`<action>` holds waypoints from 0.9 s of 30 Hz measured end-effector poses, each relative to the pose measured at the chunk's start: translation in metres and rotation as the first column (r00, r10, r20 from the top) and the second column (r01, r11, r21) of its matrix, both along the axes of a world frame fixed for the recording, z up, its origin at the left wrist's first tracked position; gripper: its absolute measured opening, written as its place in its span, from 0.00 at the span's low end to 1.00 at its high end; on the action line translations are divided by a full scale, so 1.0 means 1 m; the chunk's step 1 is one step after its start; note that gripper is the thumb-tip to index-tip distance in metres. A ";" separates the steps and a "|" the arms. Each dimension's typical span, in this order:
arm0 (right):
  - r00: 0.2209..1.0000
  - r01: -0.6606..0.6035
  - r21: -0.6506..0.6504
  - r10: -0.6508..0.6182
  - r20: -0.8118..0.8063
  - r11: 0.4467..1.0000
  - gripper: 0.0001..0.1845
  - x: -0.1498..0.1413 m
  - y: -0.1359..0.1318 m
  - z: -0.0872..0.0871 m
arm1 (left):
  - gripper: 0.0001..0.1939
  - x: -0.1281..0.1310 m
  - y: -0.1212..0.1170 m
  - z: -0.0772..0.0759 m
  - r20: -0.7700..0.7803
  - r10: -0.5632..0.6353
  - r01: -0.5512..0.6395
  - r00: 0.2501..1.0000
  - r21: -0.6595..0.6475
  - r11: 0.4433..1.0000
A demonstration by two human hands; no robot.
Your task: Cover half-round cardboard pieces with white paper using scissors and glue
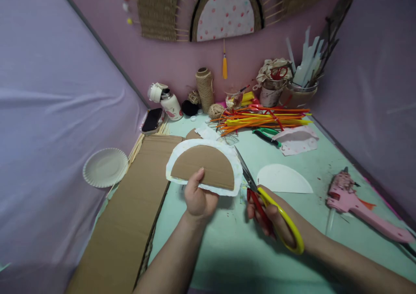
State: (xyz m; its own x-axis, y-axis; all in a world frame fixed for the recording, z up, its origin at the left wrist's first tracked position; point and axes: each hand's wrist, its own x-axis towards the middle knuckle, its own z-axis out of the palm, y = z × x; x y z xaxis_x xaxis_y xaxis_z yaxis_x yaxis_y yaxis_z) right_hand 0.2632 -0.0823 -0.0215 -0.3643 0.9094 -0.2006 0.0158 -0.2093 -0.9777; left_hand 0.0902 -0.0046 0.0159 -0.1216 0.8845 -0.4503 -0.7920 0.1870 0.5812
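My left hand (199, 196) pinches the lower edge of a brown cardboard half-circle (204, 166) that is backed by white fabric sticking out around its rim, held up above the table. My right hand (276, 218) grips scissors (260, 194) with one red and one yellow handle. Their blades point up and left and meet the fabric's right edge. A white half-circle cutout (283, 179) lies on the table just right of the scissors.
A long cardboard sheet (130, 216) lies at the left, with a paper plate (105, 167) beside it. A pink glue gun (357, 203) rests at the right. Orange and yellow sticks (263, 118), green pliers (266, 135), twine spools, a bottle and jars crowd the back.
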 end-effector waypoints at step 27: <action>0.996 0.080 -0.176 -0.074 0.045 0.981 0.39 -0.005 0.003 0.011 | 0.14 -0.016 0.009 0.004 0.014 -0.084 0.084 0.996 -0.003 0.996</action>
